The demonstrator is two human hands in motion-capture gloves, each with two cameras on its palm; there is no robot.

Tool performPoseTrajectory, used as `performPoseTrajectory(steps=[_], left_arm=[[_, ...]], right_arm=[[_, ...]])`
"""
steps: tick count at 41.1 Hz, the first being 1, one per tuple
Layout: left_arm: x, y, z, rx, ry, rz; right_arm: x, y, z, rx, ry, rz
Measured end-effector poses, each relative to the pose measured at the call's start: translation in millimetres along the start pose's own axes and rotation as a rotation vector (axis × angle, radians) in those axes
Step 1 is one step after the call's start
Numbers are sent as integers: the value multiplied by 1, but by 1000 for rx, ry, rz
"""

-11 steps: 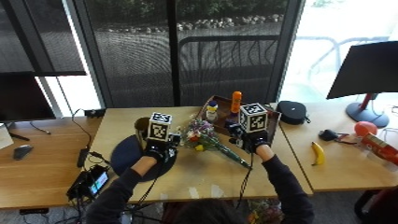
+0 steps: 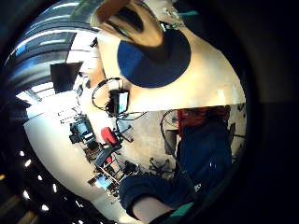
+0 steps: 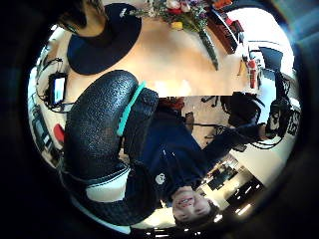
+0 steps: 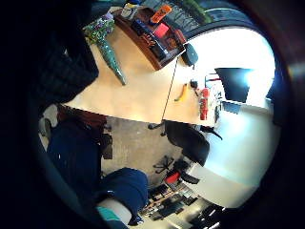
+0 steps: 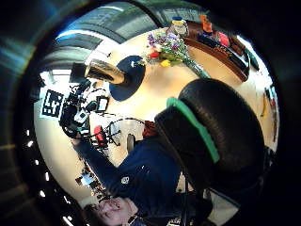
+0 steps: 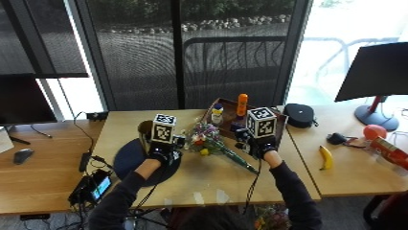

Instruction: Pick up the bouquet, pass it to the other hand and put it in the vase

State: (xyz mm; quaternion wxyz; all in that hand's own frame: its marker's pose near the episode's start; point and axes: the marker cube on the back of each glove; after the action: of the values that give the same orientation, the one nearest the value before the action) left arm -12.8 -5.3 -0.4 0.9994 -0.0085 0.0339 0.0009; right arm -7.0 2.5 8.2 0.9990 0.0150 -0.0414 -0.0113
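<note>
One leafy bouquet (image 6: 210,142), round dark mat (image 6: 129,160)

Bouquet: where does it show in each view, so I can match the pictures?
Outside view: bouquet lies on the table between both hands.
Left little finger side: not in it.
Left thumb side: on the table beside the dark round mat, bouquet at.
Right little finger side: beside the wooden tray, at.
Right thumb side: beside the mat, at.
Shared landmark: the mat.
</note>
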Motion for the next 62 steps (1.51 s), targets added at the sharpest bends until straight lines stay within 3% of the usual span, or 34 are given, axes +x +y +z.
performPoseTrajectory(steps=[3, 16, 25, 39, 45, 52, 57, 60, 62], left_arm=[[12, 7, -8, 12, -63, -6], [13, 23, -24, 87, -49, -1], [11, 27, -17, 143, -25, 14], [7, 29, -11, 274, 54, 56], [12, 28, -12, 281, 66, 67], [26, 35, -15, 256, 31, 98], [30, 37, -13, 255, 16, 111], [31, 35, -8, 243, 15, 112], [31, 32, -4, 226, 14, 111]], right_arm=[[5, 10, -9, -12, 70, 6], [13, 21, -7, -2, 62, 21], [15, 21, -12, 34, 13, 79], [21, -22, -26, 92, -135, 227], [38, -57, 7, 28, -251, 356], [52, -91, 75, -248, -385, 525], [71, -124, 118, -149, -385, 516], [74, -129, 135, -144, -387, 514], [74, -129, 138, -76, -369, 534]])
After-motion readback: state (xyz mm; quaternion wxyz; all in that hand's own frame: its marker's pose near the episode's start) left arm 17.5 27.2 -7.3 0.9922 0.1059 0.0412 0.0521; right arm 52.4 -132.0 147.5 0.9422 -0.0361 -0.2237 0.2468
